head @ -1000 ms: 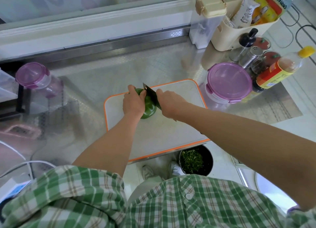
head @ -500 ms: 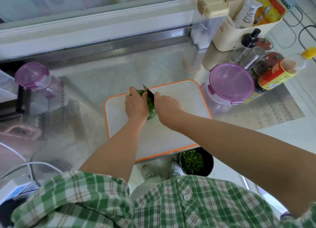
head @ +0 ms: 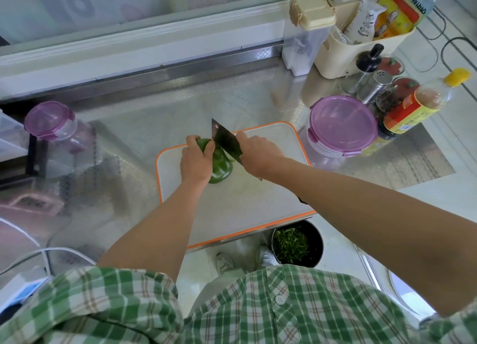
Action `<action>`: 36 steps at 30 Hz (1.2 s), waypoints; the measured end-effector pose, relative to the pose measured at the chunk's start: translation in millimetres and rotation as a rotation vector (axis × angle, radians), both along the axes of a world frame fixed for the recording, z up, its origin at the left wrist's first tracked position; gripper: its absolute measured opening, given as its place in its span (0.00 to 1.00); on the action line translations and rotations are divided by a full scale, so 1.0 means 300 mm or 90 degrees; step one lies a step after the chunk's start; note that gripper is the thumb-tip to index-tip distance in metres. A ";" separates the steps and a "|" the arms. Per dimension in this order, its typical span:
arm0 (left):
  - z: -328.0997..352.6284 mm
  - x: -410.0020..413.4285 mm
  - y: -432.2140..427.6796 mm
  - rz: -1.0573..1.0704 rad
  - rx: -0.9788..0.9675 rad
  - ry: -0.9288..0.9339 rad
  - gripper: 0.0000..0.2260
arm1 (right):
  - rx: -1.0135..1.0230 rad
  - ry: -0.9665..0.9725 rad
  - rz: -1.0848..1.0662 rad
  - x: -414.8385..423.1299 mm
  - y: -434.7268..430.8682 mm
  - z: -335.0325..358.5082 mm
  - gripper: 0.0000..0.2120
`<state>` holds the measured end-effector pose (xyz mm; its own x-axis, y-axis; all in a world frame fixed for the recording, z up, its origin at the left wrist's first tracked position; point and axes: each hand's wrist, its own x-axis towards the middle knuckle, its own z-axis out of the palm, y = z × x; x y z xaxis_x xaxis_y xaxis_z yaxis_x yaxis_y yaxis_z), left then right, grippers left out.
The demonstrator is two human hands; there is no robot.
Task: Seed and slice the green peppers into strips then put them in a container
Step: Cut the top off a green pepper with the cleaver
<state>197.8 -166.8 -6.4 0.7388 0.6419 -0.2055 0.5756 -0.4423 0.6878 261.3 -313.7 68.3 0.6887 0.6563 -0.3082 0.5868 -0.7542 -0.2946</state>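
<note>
A green pepper (head: 220,168) lies on the white, orange-rimmed cutting board (head: 271,137). My left hand (head: 195,160) grips the pepper from its left side, fingers curled over the top. My right hand (head: 258,155) holds a dark cleaver (head: 225,141), whose blade stands against the pepper's right side, tip pointing away from me. A clear container with a purple lid (head: 342,127) stands just right of the board, lid on.
A smaller purple-lidded jar (head: 50,121) sits far left. Bottles, shakers and a cream caddy (head: 361,41) crowd the back right corner. A black bin (head: 296,243) of green scraps stands on the floor below the board's front edge.
The cleaver has tilted up, showing more of its blade, after having pressed lower into the pepper half a second ago. My left hand keeps its grip on the pepper.
</note>
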 end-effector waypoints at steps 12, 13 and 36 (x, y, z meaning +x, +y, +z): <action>-0.007 -0.084 -0.022 0.056 -0.059 -0.073 0.19 | 0.008 -0.035 0.067 -0.049 -0.050 0.018 0.12; -0.009 -0.089 -0.025 0.059 -0.060 -0.077 0.19 | 0.003 -0.035 0.076 -0.050 -0.054 0.024 0.12; -0.030 -0.074 -0.024 0.025 -0.062 -0.065 0.17 | -0.112 0.059 0.097 0.001 0.022 0.047 0.15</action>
